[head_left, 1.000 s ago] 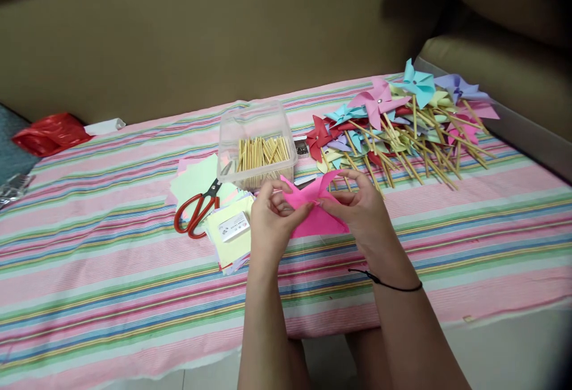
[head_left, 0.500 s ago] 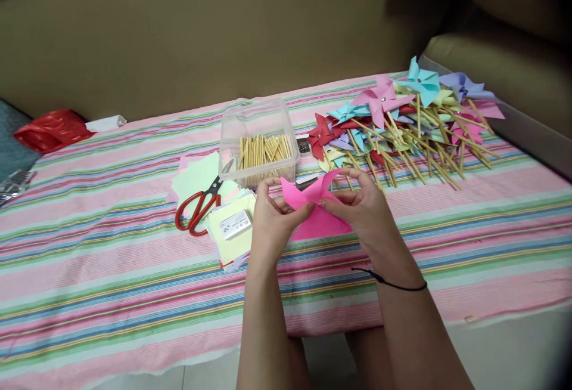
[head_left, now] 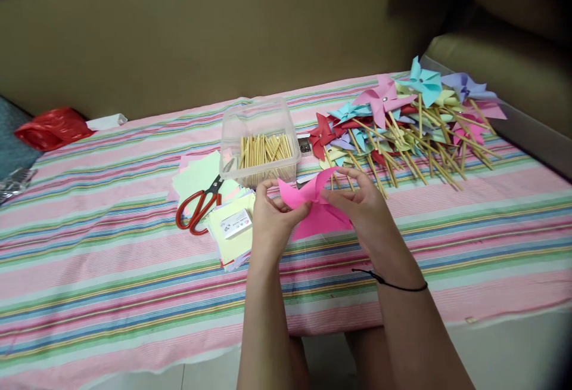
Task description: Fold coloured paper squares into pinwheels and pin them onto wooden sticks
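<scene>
A bright pink paper pinwheel (head_left: pixel 319 220), its points partly curled toward the middle, is held between both my hands above the striped cloth. My left hand (head_left: pixel 274 214) pinches its left side, the thumb pressing near the centre. On the other side, my right hand (head_left: pixel 360 205) grips the paper with thumb and fingers close to the centre; a black cord circles that wrist. No stick shows on this pinwheel. Just left of my left hand lies a stack of cut paper squares (head_left: pixel 230 250) with a small white box (head_left: pixel 236 224) on top.
Red-handled scissors (head_left: pixel 196 211) rest on loose paper sheets (head_left: pixel 192 178). Behind my hands stands a clear plastic box (head_left: pixel 259 117) of wooden sticks (head_left: pixel 263 151). Several finished pinwheels (head_left: pixel 384 101) are heaped at the right. A red plastic bag (head_left: pixel 53 129) lies far left on the striped cloth (head_left: pixel 134 294).
The upper right point of the pink paper has been bent further over toward the centre, and my right fingers have shifted slightly with it. My left hand keeps its pinch.
</scene>
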`<state>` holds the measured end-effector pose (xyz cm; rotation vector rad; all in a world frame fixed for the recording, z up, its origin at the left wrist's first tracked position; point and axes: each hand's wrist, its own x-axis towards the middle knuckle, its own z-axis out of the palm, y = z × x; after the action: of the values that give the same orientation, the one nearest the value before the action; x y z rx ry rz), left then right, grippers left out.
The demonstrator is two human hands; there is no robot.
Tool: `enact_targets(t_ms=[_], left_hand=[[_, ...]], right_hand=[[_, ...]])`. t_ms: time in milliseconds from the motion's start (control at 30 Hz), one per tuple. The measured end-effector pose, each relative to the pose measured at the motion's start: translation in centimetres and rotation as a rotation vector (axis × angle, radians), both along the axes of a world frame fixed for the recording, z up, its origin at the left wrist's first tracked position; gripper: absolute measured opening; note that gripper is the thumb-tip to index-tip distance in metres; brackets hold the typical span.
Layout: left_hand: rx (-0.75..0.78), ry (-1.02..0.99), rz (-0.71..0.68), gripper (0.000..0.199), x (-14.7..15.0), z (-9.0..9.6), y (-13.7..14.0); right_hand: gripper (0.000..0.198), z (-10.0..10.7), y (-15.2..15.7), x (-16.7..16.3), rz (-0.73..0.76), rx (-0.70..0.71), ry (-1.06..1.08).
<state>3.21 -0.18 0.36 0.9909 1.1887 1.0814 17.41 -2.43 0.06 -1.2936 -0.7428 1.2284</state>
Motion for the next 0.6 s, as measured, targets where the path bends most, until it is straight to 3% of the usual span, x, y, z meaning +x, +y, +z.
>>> enact_targets(t_ms=[233,467,600], left_hand=[[0.007,-0.014,0.042,0.056,-0.05,-0.27,-0.08],[0.033,-0.006,-0.022,0.059,-0.05,-0.24,-0.15],[0.01,-0.062,0.02,0.06,0.25,-0.25,-0.21]], right_hand=[[0.075,-0.48,0.12,-0.31,0.028,0.05,-0.019],[0.069,-0.72,0.12,-0.13,-0.024,0.022,-0.08],[0.066,-0.29,0.09,-0.04,-0.015,0.003,-0.044]])
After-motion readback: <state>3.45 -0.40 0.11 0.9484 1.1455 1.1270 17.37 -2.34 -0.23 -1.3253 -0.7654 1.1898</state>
